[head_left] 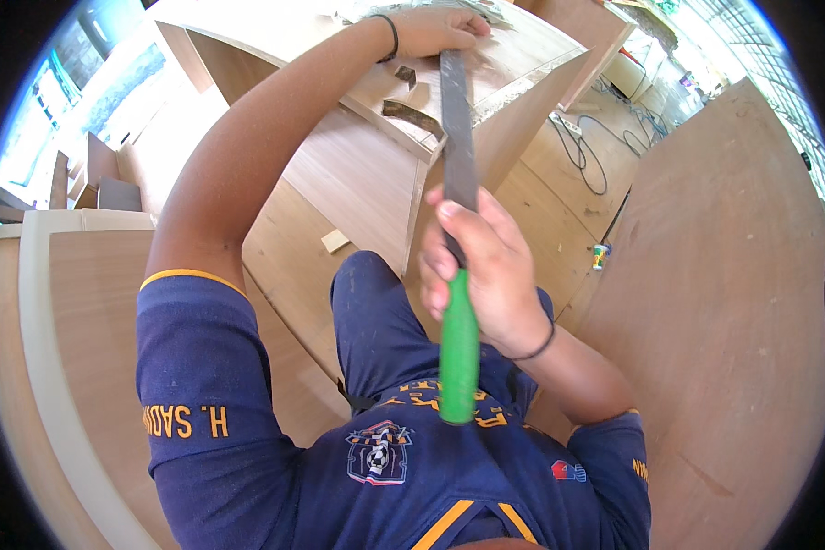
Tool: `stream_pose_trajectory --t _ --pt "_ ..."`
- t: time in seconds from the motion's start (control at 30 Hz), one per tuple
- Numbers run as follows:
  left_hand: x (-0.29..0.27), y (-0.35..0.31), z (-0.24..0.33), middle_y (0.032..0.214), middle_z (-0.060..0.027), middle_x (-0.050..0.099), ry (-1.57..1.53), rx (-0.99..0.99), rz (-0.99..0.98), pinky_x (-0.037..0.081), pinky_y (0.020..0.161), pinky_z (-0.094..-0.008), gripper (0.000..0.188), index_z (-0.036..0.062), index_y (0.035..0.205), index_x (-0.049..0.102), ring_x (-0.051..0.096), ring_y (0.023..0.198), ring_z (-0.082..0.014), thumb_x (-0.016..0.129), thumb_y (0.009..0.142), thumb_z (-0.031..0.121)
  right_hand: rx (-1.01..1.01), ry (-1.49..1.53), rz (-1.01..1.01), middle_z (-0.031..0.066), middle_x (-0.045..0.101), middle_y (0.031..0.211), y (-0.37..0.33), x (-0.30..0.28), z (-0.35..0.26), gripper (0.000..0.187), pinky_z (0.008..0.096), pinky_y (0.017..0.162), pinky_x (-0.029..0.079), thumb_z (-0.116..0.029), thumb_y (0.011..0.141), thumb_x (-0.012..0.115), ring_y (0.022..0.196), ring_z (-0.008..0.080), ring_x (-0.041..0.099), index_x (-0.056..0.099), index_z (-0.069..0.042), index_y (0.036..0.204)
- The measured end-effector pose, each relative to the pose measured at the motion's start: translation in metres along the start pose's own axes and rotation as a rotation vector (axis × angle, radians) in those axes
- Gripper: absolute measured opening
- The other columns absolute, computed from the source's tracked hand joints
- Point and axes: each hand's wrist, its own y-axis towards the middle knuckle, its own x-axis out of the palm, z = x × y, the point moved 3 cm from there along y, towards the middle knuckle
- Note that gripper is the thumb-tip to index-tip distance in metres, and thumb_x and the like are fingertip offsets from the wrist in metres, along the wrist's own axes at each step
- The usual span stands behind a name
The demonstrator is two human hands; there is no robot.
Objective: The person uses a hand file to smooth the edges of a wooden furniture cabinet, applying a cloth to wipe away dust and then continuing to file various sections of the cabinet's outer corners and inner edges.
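Note:
A long flat file (459,128) with a dark metal blade and a green handle (458,357) points away from me across the corner of a wooden cabinet (504,151). My right hand (486,266) is closed round the blade's base, where it meets the handle. At the far end, my left hand (435,32) is closed over the blade's tip, its fingers partly hiding it. Curled strips of edging (412,117) lie on the panel to the left of the blade. Slight blur covers the file and right hand.
A large brown board (715,321) stands at the right. On the tiled floor are a small wood offcut (335,240), a black cable (587,165) and a small yellow-and-white container (600,256). Another pale-edged panel (41,321) is at my left.

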Motion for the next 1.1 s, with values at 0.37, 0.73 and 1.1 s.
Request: stream_pose_trajectory --t 0.37,0.73,1.1 --pt "-0.004 -0.017 0.017 0.09 -0.0087 0.061 -0.03 -0.154 0.003 0.049 0.058 -0.0315 0.047 0.0051 0.124 0.054 0.058 0.072 -0.0158 0.067 0.082 0.022 0.054 -0.059 0.035 0.0016 0.044 0.06 -0.002 -0.004 -0.009 0.022 0.0273 0.037 0.04 -0.022 0.099 0.046 0.042 0.0117 0.046 0.046 -0.005 0.112" --pt "0.006 -0.033 0.038 0.089 -0.0068 0.064 -0.185 -0.077 0.071 0.048 0.061 -0.0278 0.025 0.0073 0.113 0.059 0.06 0.075 -0.0138 0.054 0.094 0.024 0.027 -0.002 0.038 -0.0003 0.043 0.061 0.014 0.0 -0.009 0.024 0.0272 0.038 0.04 -0.025 0.1 0.048 0.042 0.0107 0.045 0.046 -0.005 0.115" --pt "-0.023 -0.048 0.047 0.105 -0.0074 0.063 -0.196 0.108 0.378 0.047 0.089 -0.0272 0.035 -0.0014 0.118 0.055 0.058 0.099 -0.0137 0.049 0.102 0.029 -0.264 -0.296 0.178 0.0015 0.052 0.067 -0.03 -0.114 -0.03 0.026 0.0258 0.049 0.047 -0.027 0.102 0.05 0.051 0.0116 0.053 0.049 -0.009 0.121"
